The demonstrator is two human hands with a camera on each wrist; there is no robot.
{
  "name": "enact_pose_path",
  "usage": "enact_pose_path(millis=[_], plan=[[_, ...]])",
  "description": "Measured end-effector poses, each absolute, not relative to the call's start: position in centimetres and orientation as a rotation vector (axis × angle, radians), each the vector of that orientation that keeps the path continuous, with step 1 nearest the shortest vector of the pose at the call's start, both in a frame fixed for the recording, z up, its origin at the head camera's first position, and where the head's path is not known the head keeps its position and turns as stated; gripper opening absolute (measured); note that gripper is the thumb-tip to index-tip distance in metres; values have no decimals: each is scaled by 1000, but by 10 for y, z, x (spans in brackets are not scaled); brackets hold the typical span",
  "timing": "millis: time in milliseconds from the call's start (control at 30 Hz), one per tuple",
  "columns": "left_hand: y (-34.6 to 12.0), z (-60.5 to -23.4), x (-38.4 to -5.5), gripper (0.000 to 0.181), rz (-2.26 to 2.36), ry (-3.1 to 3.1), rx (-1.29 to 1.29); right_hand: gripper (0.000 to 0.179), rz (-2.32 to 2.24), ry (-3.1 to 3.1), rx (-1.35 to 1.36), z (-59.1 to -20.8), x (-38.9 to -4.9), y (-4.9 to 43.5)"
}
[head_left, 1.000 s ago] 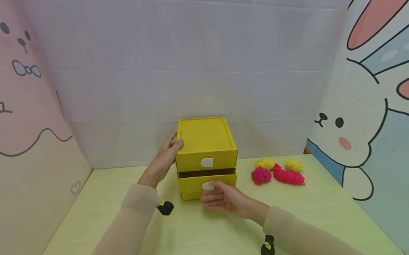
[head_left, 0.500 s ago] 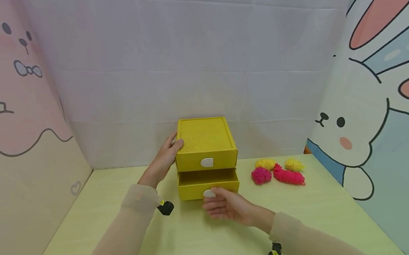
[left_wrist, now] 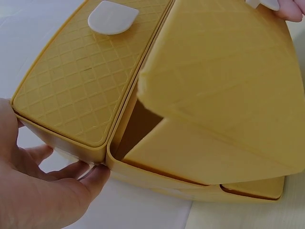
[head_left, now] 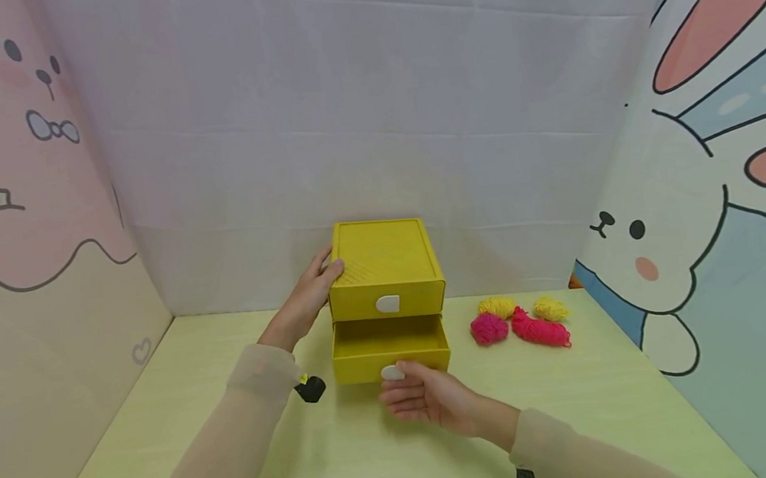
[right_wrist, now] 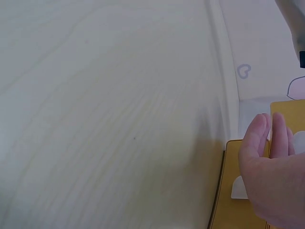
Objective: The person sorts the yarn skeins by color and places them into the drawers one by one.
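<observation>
— What's the yellow drawer box (head_left: 384,268) like?
— Small, two tiers, a ribbed top, upright on the counter (head_left: 167,444) near the back wall.
— And the lower drawer (head_left: 390,350)?
— Pulled partway out, its inside bare, a white tab handle (head_left: 392,373) on the front. The upper drawer (head_left: 387,301) sits flush.

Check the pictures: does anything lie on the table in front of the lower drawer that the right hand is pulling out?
Nothing visible does: the table before the lower drawer holds only the right hand at its white handle.
</observation>
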State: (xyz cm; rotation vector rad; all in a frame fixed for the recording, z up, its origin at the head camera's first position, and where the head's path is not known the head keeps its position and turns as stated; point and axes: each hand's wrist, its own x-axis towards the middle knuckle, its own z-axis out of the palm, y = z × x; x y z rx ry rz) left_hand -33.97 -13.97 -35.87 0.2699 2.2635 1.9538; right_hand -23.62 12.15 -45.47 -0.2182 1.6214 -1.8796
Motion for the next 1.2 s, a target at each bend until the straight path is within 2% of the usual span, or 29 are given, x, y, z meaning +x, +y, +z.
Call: enact_pose_path(millis=[367,1200], plan=[[-141,-362,-342,69,1942,2269,277,67,-1901,1596,-208,-457,-223,121],[-140,-360,-339,69,1941,2279,285,70,-1893,1602,-179,-459,-202,122]])
